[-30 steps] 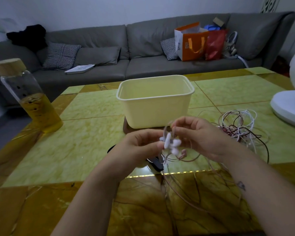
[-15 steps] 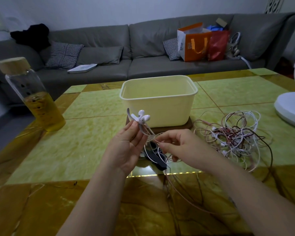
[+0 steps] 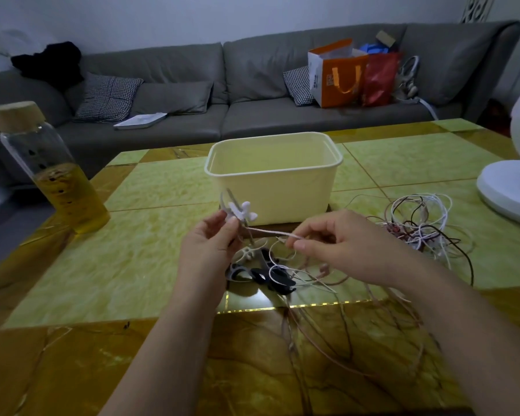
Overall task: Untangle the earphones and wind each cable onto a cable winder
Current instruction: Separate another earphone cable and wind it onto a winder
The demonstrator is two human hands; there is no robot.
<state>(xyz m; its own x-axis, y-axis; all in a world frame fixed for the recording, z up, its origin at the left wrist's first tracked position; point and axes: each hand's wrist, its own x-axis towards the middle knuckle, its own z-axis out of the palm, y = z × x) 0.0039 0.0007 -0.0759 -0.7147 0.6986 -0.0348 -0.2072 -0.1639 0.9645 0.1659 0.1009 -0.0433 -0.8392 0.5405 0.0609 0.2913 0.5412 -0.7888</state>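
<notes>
Pink cable (image 3: pixel 270 232) now runs taut from the white winder (image 3: pixel 243 212) pinched in the left hand (image 3: pixel 210 244) to the right hand (image 3: pixel 336 247), which pinches it; a second ago both hands were bunched together. Winding looks just begun, with the tangle (image 3: pixel 418 226) lying on the desk (image 3: pixel 147 250) nearby.

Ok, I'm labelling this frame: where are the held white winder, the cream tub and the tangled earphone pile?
white winder (image 3: pixel 242 213): head view, its centre hub.
cream tub (image 3: pixel 270 193): head view, its front wall.
tangled earphone pile (image 3: pixel 410 232): head view, middle of the tangle.
</notes>
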